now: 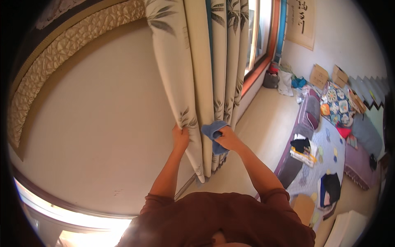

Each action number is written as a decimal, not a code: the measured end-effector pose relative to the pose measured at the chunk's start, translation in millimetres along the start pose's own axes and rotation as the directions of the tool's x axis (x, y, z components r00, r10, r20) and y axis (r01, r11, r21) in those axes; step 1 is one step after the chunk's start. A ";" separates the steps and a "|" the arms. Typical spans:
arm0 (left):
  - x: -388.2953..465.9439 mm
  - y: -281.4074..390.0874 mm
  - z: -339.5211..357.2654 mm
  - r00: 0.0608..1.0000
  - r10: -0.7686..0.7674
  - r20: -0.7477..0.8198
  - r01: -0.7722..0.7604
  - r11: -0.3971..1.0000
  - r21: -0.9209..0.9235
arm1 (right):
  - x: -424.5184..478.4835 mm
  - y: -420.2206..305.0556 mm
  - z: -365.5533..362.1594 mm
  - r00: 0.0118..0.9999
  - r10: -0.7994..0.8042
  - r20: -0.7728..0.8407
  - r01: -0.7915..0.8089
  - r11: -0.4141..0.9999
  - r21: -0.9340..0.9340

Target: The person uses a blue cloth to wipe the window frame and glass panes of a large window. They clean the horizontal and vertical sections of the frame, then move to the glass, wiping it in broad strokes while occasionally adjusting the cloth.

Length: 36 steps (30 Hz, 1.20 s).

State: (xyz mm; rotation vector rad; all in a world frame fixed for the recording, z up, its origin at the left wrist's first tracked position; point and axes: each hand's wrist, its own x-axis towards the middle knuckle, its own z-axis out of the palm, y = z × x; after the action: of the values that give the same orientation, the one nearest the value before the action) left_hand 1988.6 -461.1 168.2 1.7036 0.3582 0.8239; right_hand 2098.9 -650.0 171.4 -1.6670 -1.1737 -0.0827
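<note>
A long cream curtain (172,77) with dark leaf prints hangs in folds from the top of the view down to near the floor. My left hand (180,137) grips its left edge, fingers closed on the fabric. In my right hand (226,137) is a bunched blue cloth (216,127), held against the curtain's folds at about the same height. Part of the cloth hangs below my fingers. A teal strip shows between two folds higher up.
To the left is a plain wall (108,108) with a textured border. A wood-framed window (262,55) stands behind the curtain. On the right, a sofa (327,145) bears a patterned cover, cushions and folded clothes; cardboard boxes (319,76) and bags sit beyond.
</note>
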 end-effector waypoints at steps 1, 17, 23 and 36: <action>-0.8 9.5 2.5 0.998 -0.047 -0.049 0.046 0.999 -0.022 | 4.6 -4.1 -17.7 0.996 0.063 -0.070 -0.048 0.980 0.194; -24.3 3.2 102.3 0.555 0.797 -0.240 -0.378 0.498 0.780 | 97.3 29.8 -107.9 0.754 -0.350 0.556 0.474 0.876 -0.092; 5.2 6.3 171.1 0.348 0.938 0.012 -0.758 0.274 0.593 | 137.9 -9.0 -200.6 0.974 -0.228 -0.008 0.212 0.891 0.401; 106.8 -31.9 208.1 0.661 0.749 0.037 -0.478 0.384 0.790 | 210.3 94.5 -197.2 0.691 -0.477 0.543 0.598 0.800 -0.058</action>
State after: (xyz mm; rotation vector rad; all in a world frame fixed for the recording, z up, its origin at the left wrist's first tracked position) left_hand 2212.2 -535.2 153.2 2.5697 0.2779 1.7445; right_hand 2367.2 -661.7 312.5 -1.5184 -2.1256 -0.1659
